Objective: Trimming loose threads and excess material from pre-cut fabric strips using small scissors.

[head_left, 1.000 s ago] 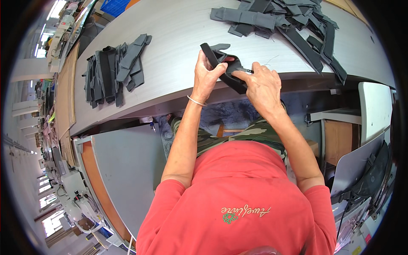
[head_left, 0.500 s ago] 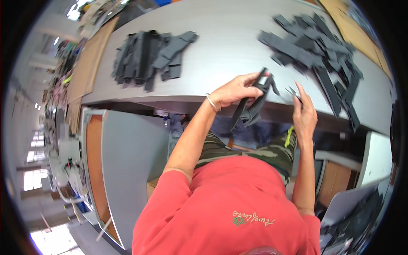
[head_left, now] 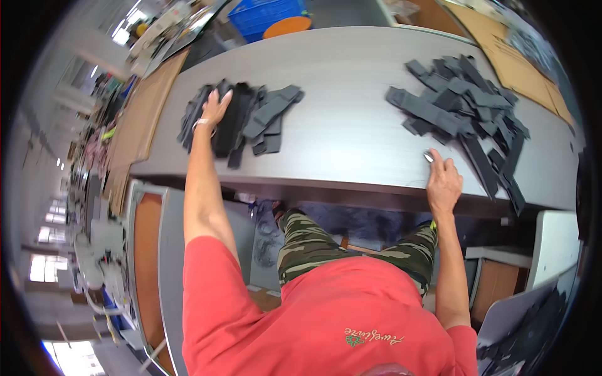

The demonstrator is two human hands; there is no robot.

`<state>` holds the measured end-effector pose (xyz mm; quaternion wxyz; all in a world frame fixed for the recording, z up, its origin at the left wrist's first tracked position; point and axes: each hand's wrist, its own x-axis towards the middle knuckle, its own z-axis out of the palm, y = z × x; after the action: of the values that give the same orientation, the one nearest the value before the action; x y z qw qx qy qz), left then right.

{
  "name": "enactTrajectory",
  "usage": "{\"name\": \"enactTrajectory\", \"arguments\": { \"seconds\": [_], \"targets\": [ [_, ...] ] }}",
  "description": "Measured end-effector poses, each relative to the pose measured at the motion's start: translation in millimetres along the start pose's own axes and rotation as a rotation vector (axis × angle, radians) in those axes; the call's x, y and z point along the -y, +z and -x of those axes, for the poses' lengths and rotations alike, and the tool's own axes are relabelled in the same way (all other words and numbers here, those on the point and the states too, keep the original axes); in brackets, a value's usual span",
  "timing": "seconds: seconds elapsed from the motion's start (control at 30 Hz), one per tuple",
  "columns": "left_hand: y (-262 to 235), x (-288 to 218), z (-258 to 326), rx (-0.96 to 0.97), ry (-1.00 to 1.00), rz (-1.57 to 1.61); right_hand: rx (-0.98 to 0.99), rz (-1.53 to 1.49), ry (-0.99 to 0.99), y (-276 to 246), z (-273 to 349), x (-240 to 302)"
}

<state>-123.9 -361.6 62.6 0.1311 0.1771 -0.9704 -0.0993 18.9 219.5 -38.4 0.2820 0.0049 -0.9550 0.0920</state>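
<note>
My left hand (head_left: 215,111) reaches to the pile of dark grey fabric strips (head_left: 268,116) at the left. Its fingers are stretched out over the top strips, and no strip is gripped. Low on the table at the right, my right hand (head_left: 445,185) is closed around a small pair of metal thread snips (head_left: 429,156). Only the shiny tip of the snips shows; the rest is hidden in the palm. Beyond that hand lies a second, looser heap of dark grey fabric strips (head_left: 426,113), tangled, with some ends hanging toward the table's near edge.
The grey table (head_left: 345,119) spans the view. Cardboard sheets (head_left: 141,116) line its left side, with more cardboard (head_left: 501,53) at the far right. A blue crate (head_left: 260,19) and an orange round stool top (head_left: 287,27) stand beyond the far edge.
My left hand has moved from the front middle to the left pile and let go of the dark strip it held. My right hand has lowered slightly, keeping the snips.
</note>
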Motion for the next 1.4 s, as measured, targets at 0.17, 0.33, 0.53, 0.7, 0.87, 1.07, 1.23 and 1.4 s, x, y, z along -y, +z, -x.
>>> {"name": "enactTrajectory", "arguments": {
  "seconds": [0.17,0.33,0.53,0.7,0.87,1.07,1.23,1.4],
  "targets": [
    [9.9,-73.3,25.3,-0.396,0.231,0.072,0.041,0.015,0.051,4.2,3.7,0.5],
    [-74.2,-255.8,178.5,0.469,0.63,1.26,-0.014,-0.024,0.055,3.0,5.6,0.2],
    [-193.6,-261.5,298.2,1.281,0.624,1.632,-0.011,-0.083,0.013,-2.5,0.3,-0.7],
    [-192.2,-233.6,326.6,1.012,0.715,1.862,0.059,-0.369,0.221,-13.5,-13.5,-12.9],
    [-185.2,-235.5,348.0,0.064,1.276,2.143,-0.099,-0.263,0.131,-16.9,-59.5,-14.2],
    [-139.8,-231.2,322.2,-0.346,2.009,2.244,0.137,-0.141,0.169,-3.2,-77.1,-27.9],
    [-96.2,-247.7,303.0,0.993,1.17,2.417,0.13,-0.217,0.15,-15.4,-72.1,-8.5],
    [17.5,-287.0,284.3,0.707,0.187,1.605,0.073,-0.542,0.046,-21.7,-50.0,6.3]
  ]
}}
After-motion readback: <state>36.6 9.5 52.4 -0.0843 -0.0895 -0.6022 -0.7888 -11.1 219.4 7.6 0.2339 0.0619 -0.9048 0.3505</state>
